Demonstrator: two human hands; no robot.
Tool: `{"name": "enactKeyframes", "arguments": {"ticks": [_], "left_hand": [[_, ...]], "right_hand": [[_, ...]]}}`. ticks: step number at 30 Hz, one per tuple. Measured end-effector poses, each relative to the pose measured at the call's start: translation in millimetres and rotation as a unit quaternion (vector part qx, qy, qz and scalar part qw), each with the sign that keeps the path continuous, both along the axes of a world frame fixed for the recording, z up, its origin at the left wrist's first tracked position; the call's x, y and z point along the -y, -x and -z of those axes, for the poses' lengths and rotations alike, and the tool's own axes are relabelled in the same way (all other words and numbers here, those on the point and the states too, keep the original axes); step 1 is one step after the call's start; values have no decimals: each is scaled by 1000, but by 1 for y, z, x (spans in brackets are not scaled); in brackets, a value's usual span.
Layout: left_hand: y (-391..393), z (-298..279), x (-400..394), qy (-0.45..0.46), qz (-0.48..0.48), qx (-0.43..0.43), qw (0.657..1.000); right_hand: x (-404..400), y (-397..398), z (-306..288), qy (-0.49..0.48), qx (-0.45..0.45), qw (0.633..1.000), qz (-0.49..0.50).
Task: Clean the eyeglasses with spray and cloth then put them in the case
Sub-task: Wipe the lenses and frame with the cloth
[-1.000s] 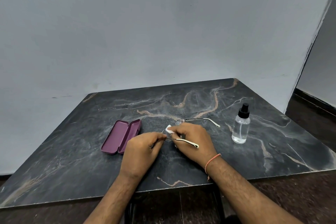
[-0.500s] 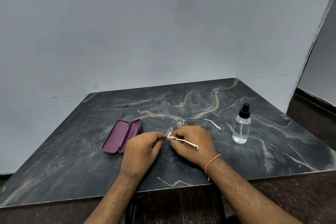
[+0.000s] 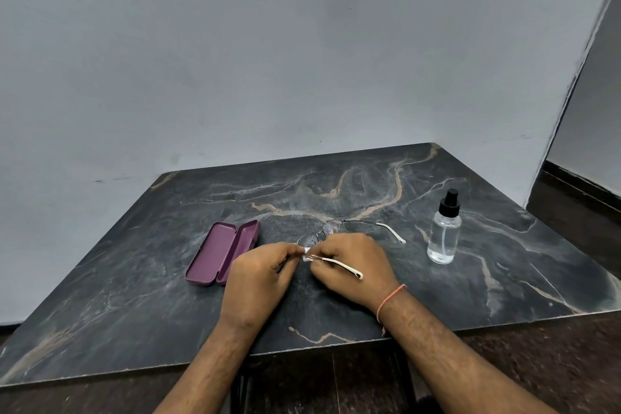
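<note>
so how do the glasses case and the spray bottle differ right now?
The purple glasses case lies flat and open on the table; the spray bottle stands upright with its black spray top on. The case is opaque, the bottle clear. The case sits just beyond the left hand, the bottle farther out past the right hand. Neither is being touched; both rest on the table.

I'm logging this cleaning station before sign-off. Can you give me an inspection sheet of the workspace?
Surface: dark marble table.
Job's things: eyeglasses held above the table; white cloth, mostly hidden; purple case open; spray bottle upright, capped.
Clutter: nothing seen.
Hands: left hand and right hand both grip glasses and cloth.
Cables: nothing seen.
Surroundings: grey wall, dark floor.
</note>
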State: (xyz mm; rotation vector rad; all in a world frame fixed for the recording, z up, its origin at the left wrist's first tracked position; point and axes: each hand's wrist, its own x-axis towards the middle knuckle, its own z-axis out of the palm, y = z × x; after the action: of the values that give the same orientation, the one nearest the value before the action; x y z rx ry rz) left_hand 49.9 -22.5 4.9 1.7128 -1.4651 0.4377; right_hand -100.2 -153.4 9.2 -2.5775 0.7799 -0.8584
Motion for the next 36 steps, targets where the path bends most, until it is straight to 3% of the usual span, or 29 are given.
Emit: {"name": "enactKeyframes", "arguments": {"ticks": [5, 12, 15, 19, 21, 36], "left_hand": [[1, 0, -1, 9, 7, 0, 1000], [-1, 1, -1, 7, 6, -9, 1000], [-1, 1, 0, 15, 6, -9, 1000], [-2, 1, 1, 13, 2, -14, 1000], [-3, 2, 1, 11, -4, -24, 1000], [0, 0, -2, 15, -12, -68, 997]], "right_hand": [[2, -2, 3, 20, -4, 999, 51], [2, -1, 2, 4, 28, 1000, 9], [9, 0, 3, -54, 114, 992, 27], [9, 4, -2, -185, 252, 950, 11], [8, 6, -4, -194, 285, 939, 11], [23, 8, 5, -230, 230, 939, 110]]}}
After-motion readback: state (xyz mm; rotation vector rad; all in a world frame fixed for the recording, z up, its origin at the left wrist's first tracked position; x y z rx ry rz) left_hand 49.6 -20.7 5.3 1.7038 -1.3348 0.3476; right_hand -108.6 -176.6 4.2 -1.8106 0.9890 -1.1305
